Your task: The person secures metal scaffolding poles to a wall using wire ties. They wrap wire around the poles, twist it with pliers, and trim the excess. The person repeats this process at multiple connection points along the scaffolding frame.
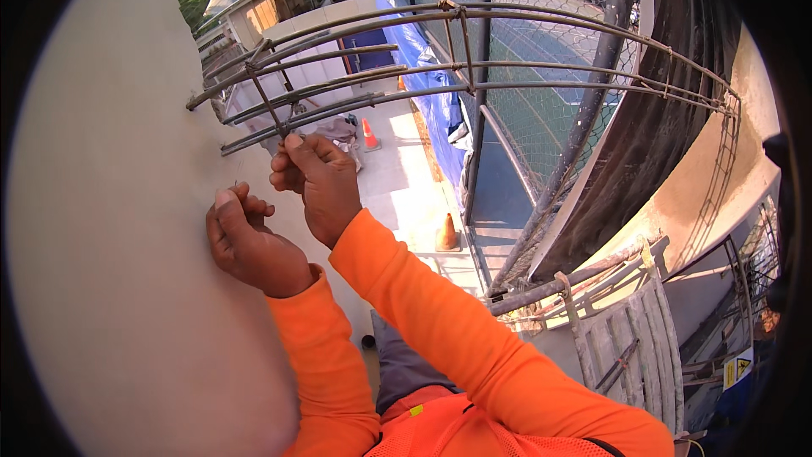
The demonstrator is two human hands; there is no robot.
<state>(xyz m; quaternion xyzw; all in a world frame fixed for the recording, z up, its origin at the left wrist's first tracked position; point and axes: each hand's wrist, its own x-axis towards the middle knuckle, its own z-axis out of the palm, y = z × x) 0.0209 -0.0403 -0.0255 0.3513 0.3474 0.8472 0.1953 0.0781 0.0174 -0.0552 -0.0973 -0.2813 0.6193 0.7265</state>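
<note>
A long cage of steel rebar (364,76) stretches across the upper view, its bars tied to stirrups (267,101). My right hand (331,190) is closed in a pinch at the lower corner of the nearest stirrup, against the bottom bars. What its fingertips hold is too small to make out. Lower and to the left, beside the pale wall, my left hand (254,241) is closed too, thumb pressed to the fingers. A thin, dark wire end (237,180) sticks up above its thumb. Both forearms wear orange sleeves.
A smooth pale wall (127,245) fills the left side. Far below are traffic cones (447,233), blue sheeting (436,89) and a chain-link fence (541,76). At lower right stand a slatted metal platform (630,343) and a steel pipe (584,278). Dark sheeting (651,152) hangs at right.
</note>
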